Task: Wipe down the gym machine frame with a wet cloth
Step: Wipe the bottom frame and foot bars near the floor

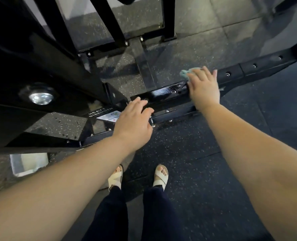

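A black steel machine frame lies low on the floor, its base bar point(165, 92) running from centre to the upper right. My right hand point(204, 86) presses a pale green cloth point(185, 73) flat onto that bar, fingers straight; only the cloth's far-left corner shows beyond the fingers. The stretch of bar left of the hand gleams wet. My left hand point(133, 119) rests on the frame's near end beside a label reading "HEAVY STRENGTH" point(100, 113), fingers relaxed and holding nothing.
Thick black uprights and a large bolt point(41, 98) fill the left. More frame legs point(168, 18) stand at the top. A white tub point(28, 163) sits on the floor lower left. My sandalled feet point(139, 176) stand on speckled rubber flooring point(213, 171).
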